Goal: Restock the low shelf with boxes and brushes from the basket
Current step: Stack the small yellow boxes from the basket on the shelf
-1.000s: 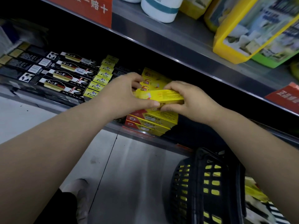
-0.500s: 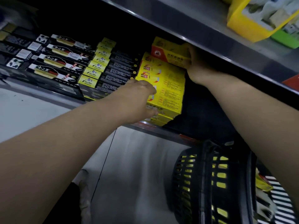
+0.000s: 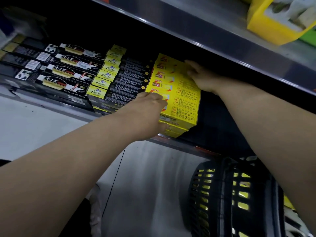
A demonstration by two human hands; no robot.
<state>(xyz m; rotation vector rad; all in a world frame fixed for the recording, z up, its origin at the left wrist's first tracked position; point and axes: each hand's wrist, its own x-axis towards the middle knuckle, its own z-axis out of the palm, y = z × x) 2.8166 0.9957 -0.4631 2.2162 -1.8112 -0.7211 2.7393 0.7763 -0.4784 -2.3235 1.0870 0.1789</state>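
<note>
1. Yellow cardboard boxes (image 3: 183,98), flat and rectangular with red and orange print, lie in an overlapping stack on the low shelf (image 3: 179,146), near its front lip.
2. Left hand (image 3: 148,110) is at the front left corner of that stack. Its fingers (image 3: 156,97) lie on the top face and the thumb runs along the front edge. The view is blurred here, so I cannot tell whether the hand clamps the boxes or merely presses them.
3. Right hand (image 3: 201,77) lies flat on the rear right of the stack, under the shelf above. The fingers are extended along the glossy top box and are not curled round it.
4. Slim black-and-yellow cartons (image 3: 111,77) stand in a tight row just beside the stack, on its left.
5. Long black cartons (image 3: 65,72), printed with a pale brush picture, fill the shelf further left.
6. Black plastic basket (image 3: 222,194), its wall slotted, sits on the floor at lower right. Yellow packaging shows through the slots.
7. Grey metal upper shelf (image 3: 205,31) carries a large yellow pack (image 3: 266,26), which is blurred.
8. Floor (image 3: 145,185) is grey and glossy, with one dark seam.
</note>
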